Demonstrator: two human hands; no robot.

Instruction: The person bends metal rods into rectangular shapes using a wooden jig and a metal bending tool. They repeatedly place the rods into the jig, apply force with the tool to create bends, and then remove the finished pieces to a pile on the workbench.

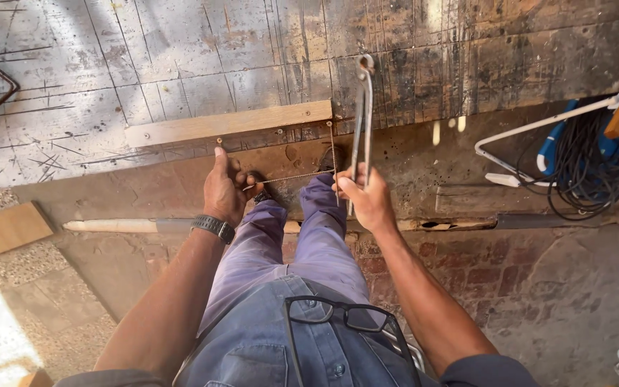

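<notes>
From the head camera, a worn, scratched board platform (180, 64) fills the upper view, with a pale wooden batten (228, 123) lying along its near edge. Below it runs bare brownish concrete, then a brick-patterned floor (553, 287).

The left hand (223, 188) grips one end of a thin ribbed steel rod (288, 177), held level just below the batten. The right hand (365, 197) is clenched around the rod's other end together with the handles of long tying pincers (362, 122), which point up onto the boards.

At right lie coiled black cable (596, 172) and a white tube frame (539, 127).
</notes>
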